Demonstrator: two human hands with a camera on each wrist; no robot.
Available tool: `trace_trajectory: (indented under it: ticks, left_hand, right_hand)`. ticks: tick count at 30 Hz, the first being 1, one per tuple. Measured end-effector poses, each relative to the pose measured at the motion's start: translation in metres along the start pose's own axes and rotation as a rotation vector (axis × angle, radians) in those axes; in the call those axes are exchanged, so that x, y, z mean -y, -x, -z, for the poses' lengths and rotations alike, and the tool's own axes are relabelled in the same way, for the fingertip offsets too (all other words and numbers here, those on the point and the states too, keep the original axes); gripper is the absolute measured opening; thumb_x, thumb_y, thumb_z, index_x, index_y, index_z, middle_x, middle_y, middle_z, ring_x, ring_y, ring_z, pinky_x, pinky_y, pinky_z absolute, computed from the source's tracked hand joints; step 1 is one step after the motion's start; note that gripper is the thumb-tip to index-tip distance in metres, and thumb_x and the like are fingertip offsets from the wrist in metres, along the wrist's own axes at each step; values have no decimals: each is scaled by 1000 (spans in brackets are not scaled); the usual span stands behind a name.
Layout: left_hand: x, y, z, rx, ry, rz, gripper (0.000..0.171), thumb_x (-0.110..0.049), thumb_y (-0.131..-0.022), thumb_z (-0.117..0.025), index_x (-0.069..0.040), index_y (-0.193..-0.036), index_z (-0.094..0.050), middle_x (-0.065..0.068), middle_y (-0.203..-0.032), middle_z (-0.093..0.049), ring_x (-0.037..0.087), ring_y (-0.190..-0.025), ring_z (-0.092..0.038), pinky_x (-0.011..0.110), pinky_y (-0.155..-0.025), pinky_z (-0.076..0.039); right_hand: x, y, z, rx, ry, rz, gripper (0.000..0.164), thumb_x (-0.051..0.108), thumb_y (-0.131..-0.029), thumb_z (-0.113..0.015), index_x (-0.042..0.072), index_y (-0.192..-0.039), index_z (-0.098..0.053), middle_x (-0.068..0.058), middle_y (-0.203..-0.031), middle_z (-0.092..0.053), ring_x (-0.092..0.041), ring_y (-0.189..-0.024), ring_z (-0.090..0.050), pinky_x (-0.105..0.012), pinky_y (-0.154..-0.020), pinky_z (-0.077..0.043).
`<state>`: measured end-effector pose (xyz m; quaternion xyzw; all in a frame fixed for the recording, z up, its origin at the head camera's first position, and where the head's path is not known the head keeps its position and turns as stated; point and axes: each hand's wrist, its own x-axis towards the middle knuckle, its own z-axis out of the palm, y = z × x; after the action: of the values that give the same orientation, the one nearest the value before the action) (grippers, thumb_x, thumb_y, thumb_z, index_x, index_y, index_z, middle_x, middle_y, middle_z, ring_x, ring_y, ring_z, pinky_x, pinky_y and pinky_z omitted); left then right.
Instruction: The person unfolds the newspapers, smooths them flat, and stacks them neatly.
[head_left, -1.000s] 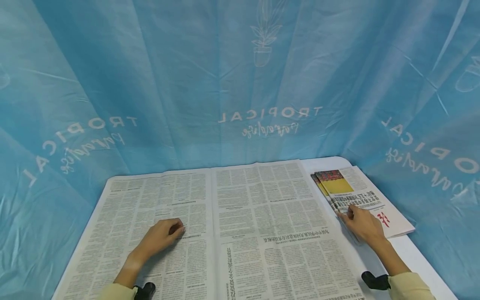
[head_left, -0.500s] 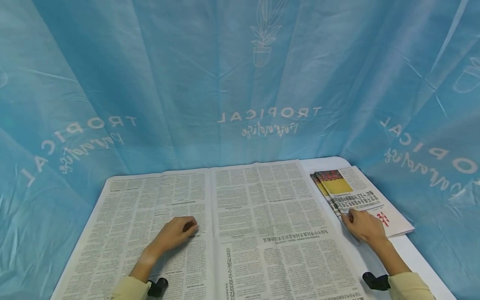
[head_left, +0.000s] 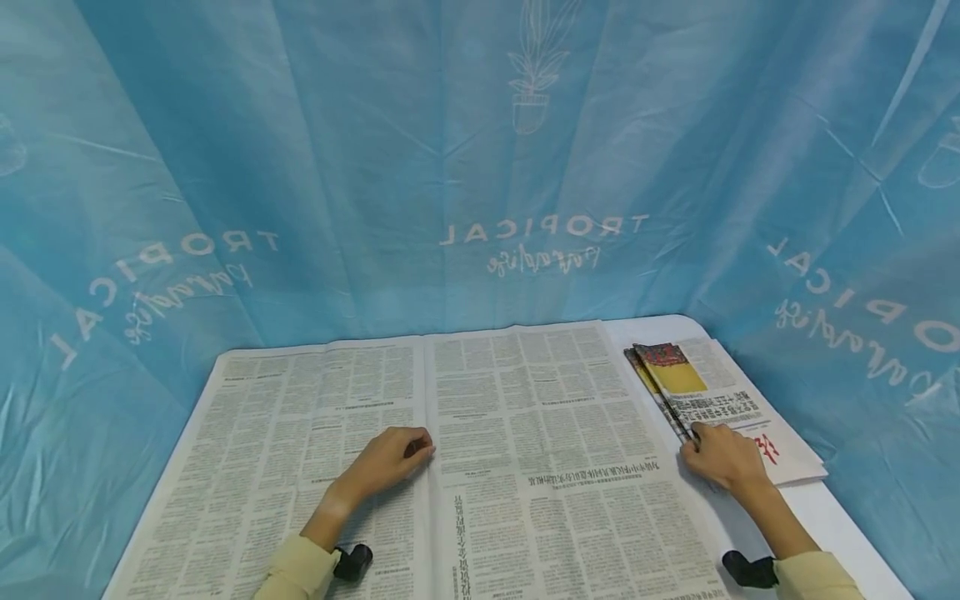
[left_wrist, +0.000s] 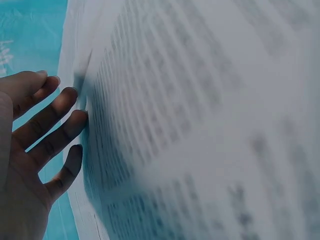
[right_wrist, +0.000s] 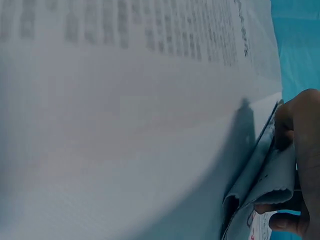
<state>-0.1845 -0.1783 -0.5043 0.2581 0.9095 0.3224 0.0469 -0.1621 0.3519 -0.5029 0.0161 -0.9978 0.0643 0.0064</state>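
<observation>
A newspaper (head_left: 525,400) lies spread across the table with its centre crease running front to back. Just left of that crease, my left hand (head_left: 386,461) is low over the page, holding nothing. Its fingers (left_wrist: 55,132) look loosely bent and spread in the left wrist view. On the right is a small pile of folded newspapers, the upper one (head_left: 681,377) showing a yellow and red picture. My right hand (head_left: 723,458) pinches the near left corner of this folded newspaper. In the right wrist view its folded layers (right_wrist: 272,175) curl up between thumb and fingers.
Under the pile lies another paper with red lettering (head_left: 767,448), reaching toward the right table edge. A strip of white tabletop (head_left: 813,517) shows at the right. Blue printed curtains (head_left: 480,167) enclose the table at the back and sides.
My left hand has moved rightward over the spread newspaper toward its crease. My right hand stays at the pile's corner, and the upper folded newspaper has shifted slightly toward me.
</observation>
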Motion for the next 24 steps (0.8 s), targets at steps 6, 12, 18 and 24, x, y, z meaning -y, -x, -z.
trace_trajectory:
  ticks: [6, 12, 18, 24]
  left_hand:
    - [-6, -8, -4, 19, 14, -28, 14, -23, -98, -60, -16, -91, -68, -12, -74, -60, 0, -62, -49, 23, -60, -43]
    - [-8, -12, -11, 8, 18, -43, 15, -25, -99, -59, -16, -91, -68, -12, -77, -61, 0, -66, -50, 24, -64, -45]
    - [-11, -15, -15, -6, 38, -49, 15, -24, -99, -59, -15, -92, -69, -10, -81, -64, 0, -71, -55, 26, -68, -48]
    - [-14, -18, -18, -1, 65, -64, 15, -22, -98, -59, -14, -91, -69, -8, -82, -66, 0, -72, -56, 26, -69, -48]
  right_hand:
    - [18, 5, 0, -36, -73, 17, 17, 20, -85, -59, 3, -82, -61, -4, -63, -50, -19, -56, -42, -35, -48, -31]
    - [40, 12, -4, -78, -145, 26, 20, 17, -85, -61, 11, -69, -50, 0, -55, -38, -14, -49, -36, -30, -46, -26]
    - [59, 21, -14, -98, -179, 57, 24, 15, -86, -61, 14, -66, -48, 4, -51, -33, -10, -45, -27, -26, -43, -21]
    - [81, 29, -18, -74, -216, 70, 28, 15, -87, -62, 16, -64, -46, 8, -48, -33, -7, -43, -24, -24, -43, -18]
